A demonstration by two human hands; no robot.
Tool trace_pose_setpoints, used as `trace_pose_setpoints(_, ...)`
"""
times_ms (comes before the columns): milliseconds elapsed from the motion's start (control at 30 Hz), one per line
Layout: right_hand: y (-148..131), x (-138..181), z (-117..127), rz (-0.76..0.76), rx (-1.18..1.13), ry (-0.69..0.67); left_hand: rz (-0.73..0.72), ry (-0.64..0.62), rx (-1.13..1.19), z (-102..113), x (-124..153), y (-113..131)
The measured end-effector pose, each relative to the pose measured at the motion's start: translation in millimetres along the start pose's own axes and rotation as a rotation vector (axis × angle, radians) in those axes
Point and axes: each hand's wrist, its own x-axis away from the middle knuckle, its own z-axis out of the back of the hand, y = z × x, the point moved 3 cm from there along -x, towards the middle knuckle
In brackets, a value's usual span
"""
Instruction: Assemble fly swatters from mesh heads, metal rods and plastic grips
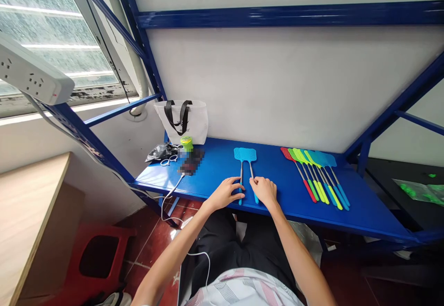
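Note:
Two light-blue fly swatters lie side by side on the blue tabletop in front of me, their heads touching or overlapping slightly at the far end. My left hand (227, 193) has its fingers curled over the handle of the left fly swatter (239, 154). With its fingertips closed at the metal shaft, my right hand (264, 190) holds the right fly swatter (252, 155). Farther right lies a fanned row of several fly swatters, from a red fly swatter (310, 191) through green and yellow ones to blue fly swatters (343, 196).
On the blue table (215, 158), a white bag (197, 123), a green-lidded tub (186, 143), scissors (168, 160) and a blurred dark device with a white cable (169, 194) occupy the left end. Blue frame bars (277, 16) surround the table. A red stool (100, 255) stands lower left.

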Motion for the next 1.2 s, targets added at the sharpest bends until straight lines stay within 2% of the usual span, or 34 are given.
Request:
trace_pose_setpoints(333,-6.3,3.0,-0.3,-0.006,0.045,0.017,0.056,0.029,0.046,-1.2,-0.3,-5.9)
trace_pose_setpoints(467,-2.3,0.0,-1.2,0.044,0.011,0.012,0.046,0.081,0.048,-1.3,-0.9,-13.8)
trace_pose_setpoints(600,11.7,-6.4,2.6,0.113,-0.04,-0.014,0.058,0.145,-0.05,3.4,-0.7,-38.5)
trace_pose_setpoints(733,35.8,-14.1,8.9,0.184,-0.079,0.062,0.145,0.225,-0.204,12.1,1.6,-72.2)
trace_pose_setpoints(833,51.9,-18.8,7.0,0.26,-0.092,0.103,0.203,0.269,-0.264,13.8,2.4,-87.4)
trace_pose_setpoints(1200,59.3,-16.8,-11.1,0.317,-0.06,0.122,0.207,0.305,-0.315,6.3,1.2,-82.9)
